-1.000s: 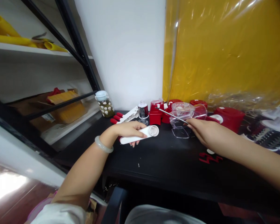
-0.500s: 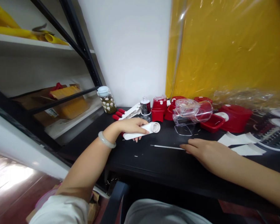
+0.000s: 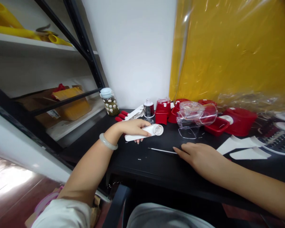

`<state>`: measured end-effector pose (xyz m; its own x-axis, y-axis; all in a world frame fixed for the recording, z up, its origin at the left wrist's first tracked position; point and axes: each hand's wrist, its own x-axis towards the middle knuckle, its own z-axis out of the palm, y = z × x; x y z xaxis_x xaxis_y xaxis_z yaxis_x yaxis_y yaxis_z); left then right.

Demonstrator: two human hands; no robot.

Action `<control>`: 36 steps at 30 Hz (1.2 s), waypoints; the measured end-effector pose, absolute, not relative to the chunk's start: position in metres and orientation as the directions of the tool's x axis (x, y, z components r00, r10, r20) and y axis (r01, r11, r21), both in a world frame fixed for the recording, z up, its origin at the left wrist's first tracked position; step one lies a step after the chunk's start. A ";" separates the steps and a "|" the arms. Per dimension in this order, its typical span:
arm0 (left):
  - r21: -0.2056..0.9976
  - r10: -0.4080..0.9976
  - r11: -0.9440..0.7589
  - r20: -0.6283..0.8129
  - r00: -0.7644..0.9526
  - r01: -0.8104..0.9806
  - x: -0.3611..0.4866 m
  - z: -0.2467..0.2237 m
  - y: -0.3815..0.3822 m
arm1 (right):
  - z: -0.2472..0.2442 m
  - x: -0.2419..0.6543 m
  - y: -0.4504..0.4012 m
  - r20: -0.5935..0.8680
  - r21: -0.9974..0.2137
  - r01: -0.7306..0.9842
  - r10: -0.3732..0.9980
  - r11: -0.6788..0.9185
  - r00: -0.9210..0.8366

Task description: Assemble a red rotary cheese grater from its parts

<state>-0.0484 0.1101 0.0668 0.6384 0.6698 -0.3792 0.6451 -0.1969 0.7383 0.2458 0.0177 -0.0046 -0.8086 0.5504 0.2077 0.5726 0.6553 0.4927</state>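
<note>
My left hand (image 3: pixel 133 128) is closed around a long white plastic handle piece (image 3: pixel 157 129), whose round hollow end points right. Low over the black tabletop, my right hand (image 3: pixel 200 158) grips a screwdriver (image 3: pixel 162 150). Its thin metal shaft points left, below the white piece and apart from it; the palm hides its grip. Behind my left hand lie a white part (image 3: pixel 135 112) and red-handled tools (image 3: pixel 120 117). A drum grater (image 3: pixel 148 109) stands beside them. Two white curved plastic pieces (image 3: pixel 249 154) lie near my right wrist.
Red plastic housings (image 3: pixel 239 120) and a clear plastic part (image 3: pixel 191 110) line the table's back. At the back left stands a blue-lidded bottle (image 3: pixel 110 103). A black-framed shelf (image 3: pixel 83 41) rises on the left. Small white scraps lie on the black table (image 3: pixel 142 171).
My right hand has moved slightly left with the screwdriver, bringing its tip nearer the white handle piece. My left hand holds the piece almost unmoved.
</note>
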 end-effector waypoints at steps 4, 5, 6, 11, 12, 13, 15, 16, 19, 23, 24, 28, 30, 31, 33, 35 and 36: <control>0.738 0.667 -0.218 -0.365 0.649 0.639 -0.052 0.065 0.113 | -0.001 0.237 0.018 0.181 0.473 0.576 0.566 0.667 -0.804; 0.741 0.666 -0.220 -0.361 0.652 0.635 -0.053 0.064 0.114 | 0.000 0.235 0.018 0.173 0.467 0.578 0.573 0.669 -0.801; 0.744 0.668 -0.221 -0.356 0.654 0.631 -0.054 0.064 0.114 | 0.001 0.233 0.018 0.164 0.462 0.581 0.579 0.670 -0.799; 0.752 0.688 -0.232 -0.322 0.651 0.617 -0.056 0.064 0.115 | -0.001 0.229 0.019 0.171 0.434 0.598 0.590 0.674 -0.789; 0.748 0.687 -0.232 -0.326 0.649 0.621 -0.056 0.065 0.115 | -0.002 0.229 0.019 0.175 0.428 0.604 0.594 0.672 -0.785; 0.744 0.685 -0.231 -0.333 0.648 0.627 -0.056 0.066 0.114 | -0.002 0.229 0.019 0.178 0.422 0.611 0.599 0.670 -0.781; 0.742 0.684 -0.219 -0.346 0.642 0.633 -0.056 0.068 0.113 | 0.000 0.227 0.019 0.193 0.417 0.615 0.596 0.670 -0.780; 0.744 0.686 -0.209 -0.351 0.637 0.635 -0.055 0.069 0.112 | 0.002 0.224 0.018 0.207 0.419 0.612 0.586 0.671 -0.784; 0.754 0.696 -0.173 -0.362 0.620 0.634 -0.055 0.072 0.111 | 0.011 0.208 0.012 0.245 0.409 0.575 0.521 0.709 -0.817; 0.747 0.701 -0.163 -0.372 0.608 0.644 -0.056 0.074 0.111 | 0.021 0.170 0.005 0.256 0.281 0.449 0.385 0.848 -0.887; 0.743 0.702 -0.165 -0.373 0.607 0.648 -0.056 0.074 0.111 | 0.022 0.160 0.004 0.257 0.235 0.433 0.374 0.870 -0.891; 0.747 0.707 -0.185 -0.350 0.614 0.639 -0.057 0.075 0.111 | 0.020 0.126 0.009 0.241 0.116 0.494 0.458 0.862 -0.856; 0.752 0.711 -0.183 -0.344 0.614 0.633 -0.058 0.075 0.112 | 0.018 0.117 0.012 0.213 0.105 0.533 0.505 0.840 -0.837; 0.753 0.713 -0.176 -0.346 0.610 0.634 -0.058 0.075 0.112 | 0.018 0.114 0.013 0.191 0.110 0.541 0.516 0.834 -0.835; 0.752 0.717 -0.159 -0.357 0.598 0.640 -0.058 0.074 0.113 | 0.020 0.112 0.015 0.130 0.131 0.531 0.517 0.837 -0.846; 0.753 0.719 -0.152 -0.361 0.594 0.640 -0.058 0.074 0.113 | 0.026 0.112 0.016 0.075 0.147 0.508 0.502 0.849 -0.862; 0.754 0.718 -0.153 -0.360 0.596 0.639 -0.058 0.074 0.113 | 0.029 0.112 0.016 0.045 0.152 0.496 0.496 0.855 -0.867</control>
